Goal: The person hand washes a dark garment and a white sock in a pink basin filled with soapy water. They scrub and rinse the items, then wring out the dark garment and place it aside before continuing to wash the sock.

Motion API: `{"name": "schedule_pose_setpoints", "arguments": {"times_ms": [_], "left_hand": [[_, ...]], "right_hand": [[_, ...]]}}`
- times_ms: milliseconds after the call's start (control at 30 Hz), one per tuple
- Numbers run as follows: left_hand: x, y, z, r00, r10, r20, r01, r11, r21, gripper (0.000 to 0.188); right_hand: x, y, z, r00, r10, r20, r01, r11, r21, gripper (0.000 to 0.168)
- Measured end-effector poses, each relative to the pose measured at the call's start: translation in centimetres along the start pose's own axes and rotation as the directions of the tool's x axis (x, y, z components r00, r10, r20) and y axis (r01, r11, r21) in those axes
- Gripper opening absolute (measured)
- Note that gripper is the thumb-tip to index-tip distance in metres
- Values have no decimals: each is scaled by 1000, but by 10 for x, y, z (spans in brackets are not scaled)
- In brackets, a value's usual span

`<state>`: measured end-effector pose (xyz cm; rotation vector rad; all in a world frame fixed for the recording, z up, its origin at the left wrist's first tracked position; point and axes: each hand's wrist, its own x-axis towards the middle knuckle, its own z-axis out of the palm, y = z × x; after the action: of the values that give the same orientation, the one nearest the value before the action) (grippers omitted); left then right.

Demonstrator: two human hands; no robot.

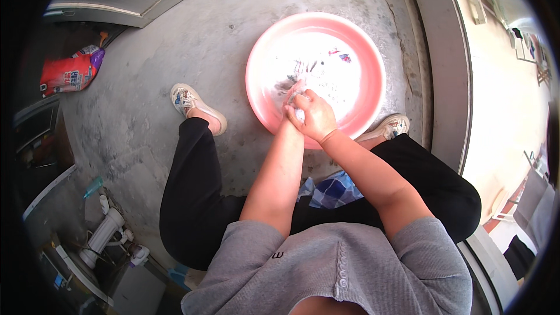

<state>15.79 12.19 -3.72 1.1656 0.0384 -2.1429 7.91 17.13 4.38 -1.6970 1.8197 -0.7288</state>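
A round pink plastic basin (376,78) stands on the floor between my feet. Its inside looks glaring white, with pale wet cloth (345,57) bearing small coloured and dark patches. Over the basin's near left part, my two hands press together around a bunched whitish cloth (300,114). My right hand (318,116) lies on top, fingers curled round the cloth. Mostly hidden beneath it is my left hand (292,116), whose grip is only partly visible. Below my forearms lies a blue and white checked cloth (334,190).
A red and purple printed bag (72,72) lies at the upper left. White pipe fittings (103,236) and a teal bottle (92,187) are at the lower left. A raised door sill (446,65) runs along the right. My patterned shoes flank the basin.
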Motion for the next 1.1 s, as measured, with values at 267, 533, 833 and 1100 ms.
{"name": "schedule_pose_setpoints", "arguments": {"times_ms": [267, 533, 833, 1100], "left_hand": [[-4, -26, 27, 857, 280, -432, -65, 891, 450, 31], [1, -29, -13, 875, 476, -90, 214, -213, 953, 71], [-9, 13, 14, 969, -196, -149, 194, 981, -25, 54], [-8, 16, 17, 934, -221, 281, 250, 966, -71, 51]], "right_hand": [[17, 98, 3, 812, 584, 1, -579, 806, -120, 28], [-10, 89, 33, 845, 523, 111, -340, 687, -642, 47], [-7, 86, 29, 974, 227, -15, -214, 939, 269, 32], [-19, -5, 2, 965, -233, -121, 244, 966, 87, 18]]}}
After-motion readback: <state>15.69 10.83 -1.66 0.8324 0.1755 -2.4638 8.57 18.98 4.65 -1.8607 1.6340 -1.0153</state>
